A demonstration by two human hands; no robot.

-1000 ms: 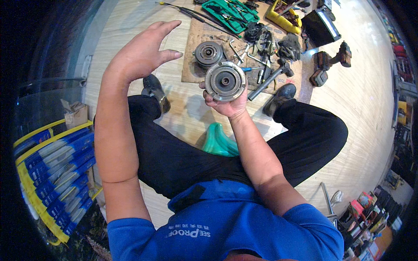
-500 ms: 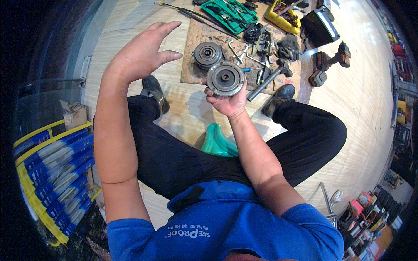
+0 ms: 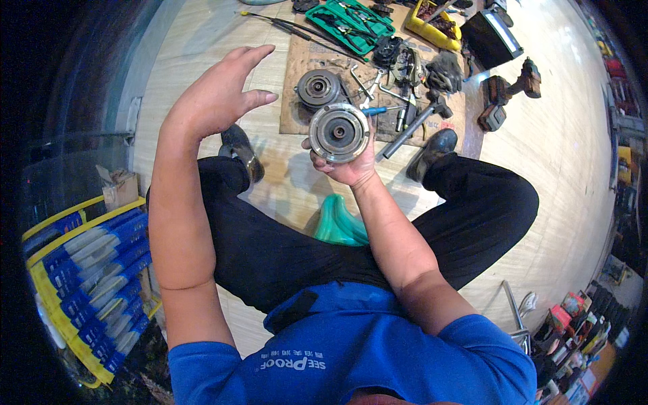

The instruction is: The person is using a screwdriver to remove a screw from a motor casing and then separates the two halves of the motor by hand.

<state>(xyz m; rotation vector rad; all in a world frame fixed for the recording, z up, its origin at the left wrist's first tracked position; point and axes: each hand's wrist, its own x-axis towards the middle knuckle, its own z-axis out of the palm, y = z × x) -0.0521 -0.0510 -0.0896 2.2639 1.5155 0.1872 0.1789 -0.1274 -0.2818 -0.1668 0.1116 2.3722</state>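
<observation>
A repair workshop, worked right on the wooden floor (image 3: 574,175): far ahead a cardboard sheet (image 3: 304,61) carries metal parts and wrenches, a green tool case (image 3: 351,23) lies open, a cordless drill (image 3: 509,88) sits far right, and stocked shelves (image 3: 574,324) crowd the near right.

Grey metal pulley (image 3: 339,132), green tool tray (image 3: 351,23).

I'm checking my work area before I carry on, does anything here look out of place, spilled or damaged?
Nothing looks spilled or broken. The right hand holds a round metal disc part upright; the left hand is raised, open and empty. Loose tools and a second disc lie scattered untidily on the cardboard sheet.
</observation>
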